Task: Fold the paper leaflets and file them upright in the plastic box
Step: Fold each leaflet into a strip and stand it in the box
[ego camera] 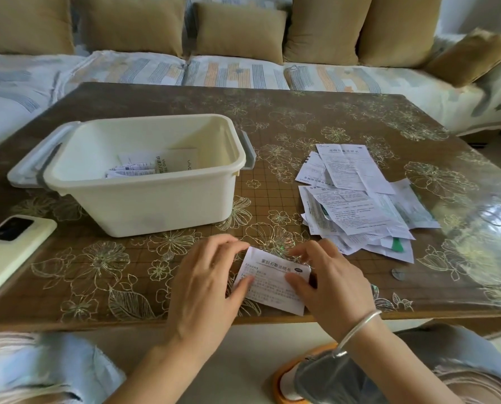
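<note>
A white printed leaflet (272, 282) lies on the table near its front edge, partly folded. My left hand (205, 287) pinches its left side, fingers on the upper left corner and thumb on the sheet. My right hand (328, 284), with a silver bangle at the wrist, pinches its right side. A cream plastic box (144, 205) with grey handles stands at the left centre; several folded leaflets (138, 169) lean inside it. A loose pile of unfolded leaflets (357, 199) spreads over the table at the right.
A pale phone (7, 243) lies camera-up at the table's left edge. The table (272, 118) has a brown flower-patterned cover. A sofa with tan cushions (240, 30) runs behind it. An orange-rimmed stool (287, 374) and my knees are below the front edge.
</note>
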A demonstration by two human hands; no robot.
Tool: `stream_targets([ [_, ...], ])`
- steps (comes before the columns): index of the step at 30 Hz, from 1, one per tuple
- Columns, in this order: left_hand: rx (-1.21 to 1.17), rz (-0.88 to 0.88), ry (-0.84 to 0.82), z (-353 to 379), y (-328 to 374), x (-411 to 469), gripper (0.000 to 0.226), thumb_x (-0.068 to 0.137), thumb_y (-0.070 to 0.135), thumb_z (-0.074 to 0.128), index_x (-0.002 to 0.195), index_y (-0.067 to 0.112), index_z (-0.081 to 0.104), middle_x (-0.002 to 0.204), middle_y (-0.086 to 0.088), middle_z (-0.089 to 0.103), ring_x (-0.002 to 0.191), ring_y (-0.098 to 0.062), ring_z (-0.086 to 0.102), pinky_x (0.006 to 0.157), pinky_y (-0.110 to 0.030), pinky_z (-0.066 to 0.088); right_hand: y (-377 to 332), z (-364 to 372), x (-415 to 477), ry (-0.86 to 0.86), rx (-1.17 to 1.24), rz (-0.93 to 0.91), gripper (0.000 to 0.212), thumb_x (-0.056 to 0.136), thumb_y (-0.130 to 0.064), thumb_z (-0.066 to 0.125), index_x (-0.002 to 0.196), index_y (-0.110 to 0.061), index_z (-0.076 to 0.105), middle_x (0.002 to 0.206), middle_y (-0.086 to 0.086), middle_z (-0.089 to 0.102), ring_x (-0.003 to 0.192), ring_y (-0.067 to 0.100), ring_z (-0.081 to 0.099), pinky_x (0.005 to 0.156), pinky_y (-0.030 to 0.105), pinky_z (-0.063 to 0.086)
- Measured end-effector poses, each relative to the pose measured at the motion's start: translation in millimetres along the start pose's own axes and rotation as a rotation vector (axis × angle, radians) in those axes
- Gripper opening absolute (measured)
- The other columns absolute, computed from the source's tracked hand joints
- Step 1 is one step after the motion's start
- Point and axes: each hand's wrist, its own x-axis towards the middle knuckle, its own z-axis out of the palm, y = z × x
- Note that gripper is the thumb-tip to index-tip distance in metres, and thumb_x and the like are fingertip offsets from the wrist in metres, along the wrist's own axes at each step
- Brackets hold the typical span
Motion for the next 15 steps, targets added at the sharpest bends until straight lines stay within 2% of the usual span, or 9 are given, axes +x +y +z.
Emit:
stream_targets([
  [2, -0.011, 0.116, -0.019, 1.3, -1.1, 1.9, 0.037, 0.075, 0.017, 0.078, 0.11, 0.019, 0.068, 0.116, 0.007, 0.061, 0.107, -0.013, 0.056, 0.095, -0.026, 0.043, 1.6, -0.8, -1.0, 0.031, -0.035, -0.023, 0.033, 0.084, -0.043, 0.064, 0.114, -0.037, 0.052, 0.113, -0.014, 0.046, 0.085, 0.007, 0.05, 0.058, 0.019, 0.04],
  [5, -0.089, 0.221, -0.062, 3.6, -6.4, 3.4, 0.023, 0.076, 0.006, 0.077, 0.095, 0.019, 0.073, 0.104, 0.009, 0.067, 0.098, -0.01, 0.061, 0.089, -0.028, 0.045, 2.9, -0.7, -3.9, 0.151, -0.063, -0.193, 0.026, 0.076, -0.037, 0.073, 0.099, -0.031, 0.061, 0.103, -0.013, 0.056, 0.089, 0.012, 0.053, 0.059, 0.021, 0.044],
  [6, -0.116, 0.233, -0.076, 3.7, -8.3, 3.8, 0.017, 0.079, 0.008, 0.075, 0.092, 0.02, 0.073, 0.101, 0.011, 0.068, 0.095, -0.009, 0.061, 0.087, -0.028, 0.045, 2.8, 0.0, -5.7, 0.162, -0.051, -0.268, 0.022, 0.077, -0.043, 0.069, 0.094, -0.03, 0.063, 0.097, -0.014, 0.058, 0.086, 0.012, 0.053, 0.061, 0.021, 0.045],
  [8, -0.142, 0.251, -0.09, 3.5, -12.0, 4.2, 0.01, 0.085, 0.017, 0.067, 0.092, 0.021, 0.073, 0.099, 0.013, 0.068, 0.094, -0.007, 0.062, 0.086, -0.029, 0.046, 2.5, 1.8, -10.9, 0.094, -0.033, -0.359, 0.034, 0.076, -0.062, 0.057, 0.09, -0.032, 0.064, 0.093, -0.017, 0.06, 0.084, 0.011, 0.054, 0.065, 0.024, 0.046],
  [10, -0.154, 0.275, -0.106, 2.0, -15.2, 4.5, 0.014, 0.088, 0.028, 0.062, 0.094, 0.022, 0.074, 0.101, 0.014, 0.069, 0.096, -0.005, 0.062, 0.087, -0.029, 0.046, 4.1, 4.0, -13.5, 0.063, -0.063, -0.404, 0.039, 0.071, -0.066, 0.055, 0.09, -0.034, 0.065, 0.095, -0.018, 0.061, 0.085, 0.011, 0.056, 0.066, 0.027, 0.049],
  [13, -0.152, 0.32, -0.149, -2.9, -19.8, 4.0, 0.029, 0.088, 0.046, 0.062, 0.099, 0.023, 0.074, 0.107, 0.015, 0.069, 0.101, -0.003, 0.061, 0.091, -0.026, 0.044, 8.2, 2.5, -11.4, 0.13, -0.017, -0.434, 0.02, 0.076, -0.048, 0.06, 0.084, -0.032, 0.068, 0.088, -0.018, 0.065, 0.08, 0.011, 0.06, 0.061, 0.032, 0.051],
  [15, -0.129, 0.323, -0.155, -4.8, -22.2, 2.5, 0.035, 0.084, 0.051, 0.064, 0.101, 0.022, 0.074, 0.109, 0.014, 0.069, 0.103, -0.003, 0.061, 0.091, -0.026, 0.044, 10.2, -1.4, -7.3, 0.19, 0.014, -0.437, 0.01, 0.082, -0.034, 0.061, 0.082, -0.03, 0.069, 0.079, -0.018, 0.066, 0.072, 0.01, 0.061, 0.057, 0.032, 0.05],
])
